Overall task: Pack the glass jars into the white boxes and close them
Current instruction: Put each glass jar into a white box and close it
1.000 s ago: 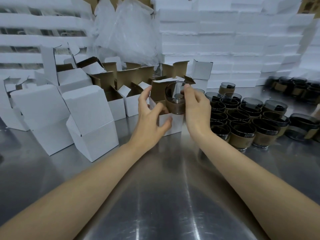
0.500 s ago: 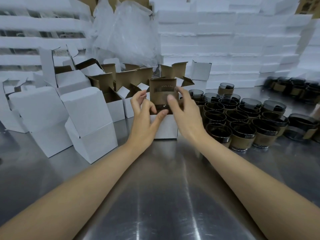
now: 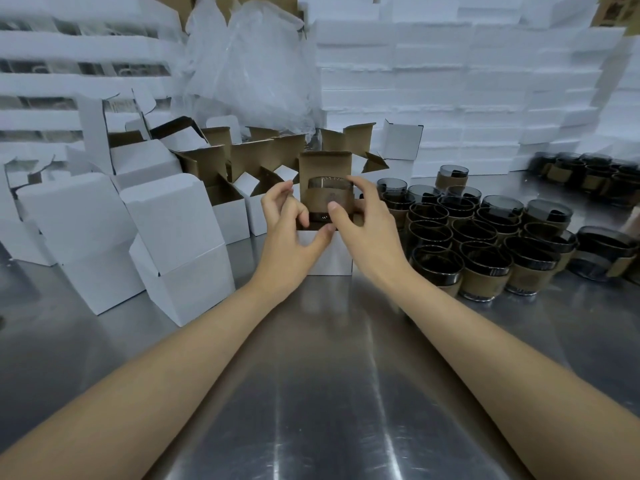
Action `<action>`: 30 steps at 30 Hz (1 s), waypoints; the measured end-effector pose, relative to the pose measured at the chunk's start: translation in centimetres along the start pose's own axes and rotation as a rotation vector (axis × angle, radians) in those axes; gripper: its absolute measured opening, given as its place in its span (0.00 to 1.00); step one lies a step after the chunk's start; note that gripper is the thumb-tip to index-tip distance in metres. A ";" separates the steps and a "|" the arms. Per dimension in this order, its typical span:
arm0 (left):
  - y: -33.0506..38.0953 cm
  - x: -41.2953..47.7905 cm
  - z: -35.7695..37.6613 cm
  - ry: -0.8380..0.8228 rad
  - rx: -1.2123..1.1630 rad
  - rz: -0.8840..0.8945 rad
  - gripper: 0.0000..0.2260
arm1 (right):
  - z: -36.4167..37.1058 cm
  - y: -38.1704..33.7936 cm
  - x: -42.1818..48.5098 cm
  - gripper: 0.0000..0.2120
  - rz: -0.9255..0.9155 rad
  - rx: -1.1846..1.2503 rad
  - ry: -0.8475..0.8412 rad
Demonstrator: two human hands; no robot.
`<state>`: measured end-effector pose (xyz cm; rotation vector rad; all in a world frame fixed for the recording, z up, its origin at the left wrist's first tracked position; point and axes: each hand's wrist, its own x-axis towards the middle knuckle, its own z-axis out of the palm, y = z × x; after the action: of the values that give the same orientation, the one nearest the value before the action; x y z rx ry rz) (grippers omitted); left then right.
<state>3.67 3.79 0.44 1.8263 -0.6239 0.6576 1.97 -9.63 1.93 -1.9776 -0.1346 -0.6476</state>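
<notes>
Steel table (image 3: 311, 393) shines nearest, and both forearms reach over it to the open white box (image 3: 329, 259). At the box's front left corner the left hand (image 3: 287, 233) holds the rim, thumb on the front edge and fingers curled at the side. The right hand (image 3: 367, 230) grips the glass jar (image 3: 325, 195), thumb on its front, fingers round its right side. One second ago this jar was tilted above the box; now it stands upright inside, its upper half above the rim. Behind it the brown lid flap (image 3: 323, 164) stands up. Right of the box stand other jars (image 3: 485, 237); left, closed boxes (image 3: 173, 237); behind, a plastic bag (image 3: 252, 71).
</notes>
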 end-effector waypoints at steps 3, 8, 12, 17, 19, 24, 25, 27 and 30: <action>0.3 -0.2 0.0 -0.043 0.010 0.005 0.17 | 0.3 0.3 -0.2 0.22 -0.006 -0.085 -0.046; 0.4 -0.1 -0.2 -0.093 0.017 -0.025 0.14 | 0.6 0.3 -0.1 0.12 -0.033 -0.141 -0.069; 0.7 0.0 -0.1 -0.015 -0.200 -0.115 0.18 | 0.3 -0.1 -0.3 0.16 0.058 0.164 0.182; -0.7 0.8 -0.1 0.004 -0.285 -0.407 0.20 | 0.1 0.1 0.4 0.13 0.236 0.433 0.385; -1.1 0.9 -0.1 -0.116 -0.282 -0.467 0.19 | 0.2 0.5 0.5 0.14 0.311 0.501 0.370; -1.1 1.0 -0.3 -0.146 -0.300 -0.468 0.17 | 0.5 0.5 0.5 0.13 0.337 0.502 0.191; -1.1 1.1 -0.4 -0.142 -0.313 -0.470 0.16 | 0.5 0.3 0.5 0.13 0.338 0.503 0.162; -1.0 1.2 -0.6 -0.125 -0.336 -0.480 0.16 | 0.5 0.0 0.4 0.14 0.372 0.580 0.122; -1.1 1.3 -0.7 -0.106 -0.345 -0.481 0.19 | 0.4 -0.1 0.2 0.14 0.383 0.668 0.052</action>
<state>5.26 4.63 0.80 1.6058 -0.3194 0.1221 2.25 -9.27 1.93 -1.2906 0.0577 -0.3389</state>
